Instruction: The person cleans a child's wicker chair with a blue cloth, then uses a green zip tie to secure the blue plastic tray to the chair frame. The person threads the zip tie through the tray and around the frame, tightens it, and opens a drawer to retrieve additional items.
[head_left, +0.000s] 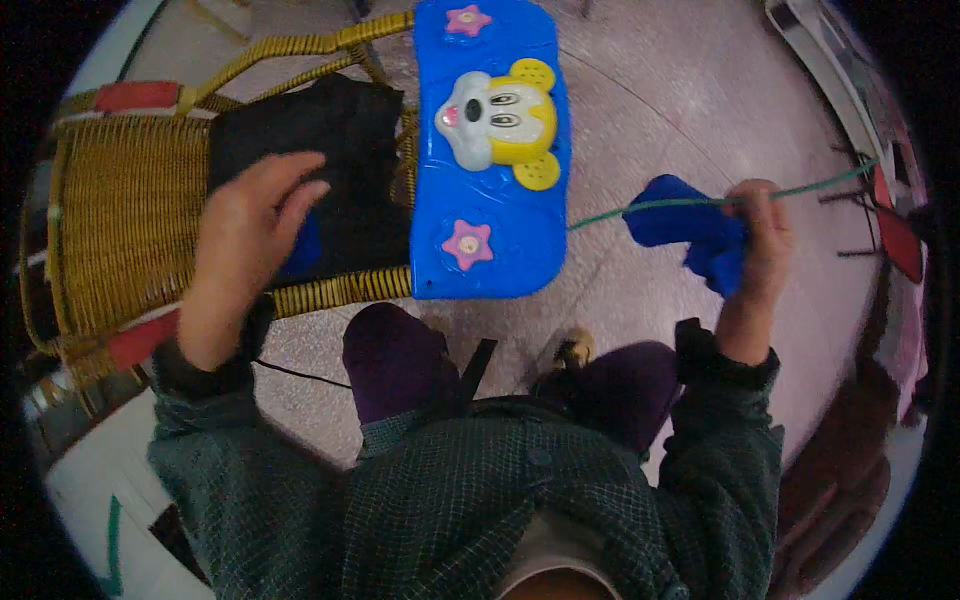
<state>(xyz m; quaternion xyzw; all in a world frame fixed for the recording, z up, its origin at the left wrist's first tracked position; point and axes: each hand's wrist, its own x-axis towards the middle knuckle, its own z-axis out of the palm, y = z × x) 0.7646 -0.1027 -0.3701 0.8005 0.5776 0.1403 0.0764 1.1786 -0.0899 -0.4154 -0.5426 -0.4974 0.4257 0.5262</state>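
The right hand (pixel 768 235) is closed on a bunched blue cloth (pixel 668 222), which is held over the floor to the right of a blue panel; a green cord (pixel 820 184) is seen running across the cloth and past the fingers, though whether it is gripped too cannot be told. The left hand (pixel 255 215) is held loosely curled, its thumb and fingers parted with nothing seen between them, above a black cloth (pixel 345 150); a blue patch (pixel 303 250) is partly hidden beside its palm. The black cloth is spread over the seat of a wicker chair (pixel 130 215), whose side rails are met by the blue panel (pixel 490 210). On the panel, a raised yellow-and-white cartoon face (pixel 505 125) is set between two pink stars (pixel 468 245). Below the panel, purple-clad knees (pixel 398 365) are seen over the pale speckled floor (pixel 640 110), and a brown object (pixel 835 480) is placed at the lower right.
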